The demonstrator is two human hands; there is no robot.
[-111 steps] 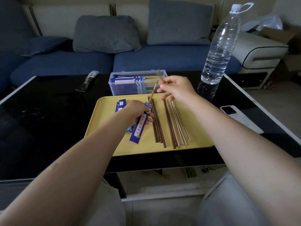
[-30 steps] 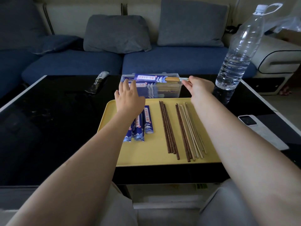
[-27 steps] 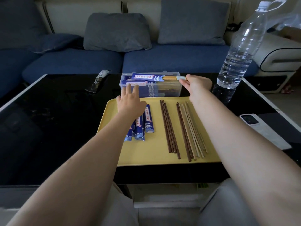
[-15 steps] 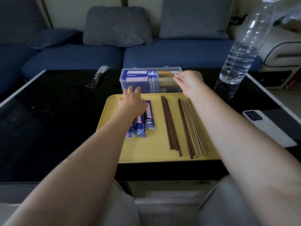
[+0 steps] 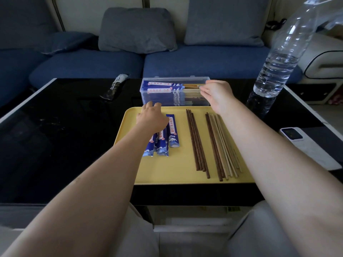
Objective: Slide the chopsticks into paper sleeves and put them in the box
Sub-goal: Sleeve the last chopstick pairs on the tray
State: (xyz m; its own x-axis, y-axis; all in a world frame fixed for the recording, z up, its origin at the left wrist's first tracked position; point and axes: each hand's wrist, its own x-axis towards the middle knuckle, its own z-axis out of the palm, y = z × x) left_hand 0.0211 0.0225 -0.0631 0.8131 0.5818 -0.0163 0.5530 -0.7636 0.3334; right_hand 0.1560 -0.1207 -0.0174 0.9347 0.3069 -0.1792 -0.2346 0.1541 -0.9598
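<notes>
A clear plastic box (image 5: 159,100) stands behind the yellow tray (image 5: 167,169) and holds several sleeved chopsticks (image 5: 163,84). My right hand (image 5: 217,95) is at the box's right end, its fingertips touching the bare ends of the top sleeved pair. My left hand (image 5: 152,118) lies palm down on the empty blue paper sleeves (image 5: 173,134) at the tray's left, fingers stretched toward the box. Loose dark chopsticks (image 5: 196,143) and a mixed bundle of dark and light chopsticks (image 5: 224,151) lie lengthwise on the tray's right half.
A large water bottle (image 5: 278,62) stands on the black table right of the box. A white phone (image 5: 297,140) lies at the table's right edge. A dark wrapper (image 5: 116,86) lies at the back left. A blue sofa sits behind the table.
My right hand carried the sleeved pair to the box and set it on top of the others. My left hand came down onto the empty sleeves and stays there.
</notes>
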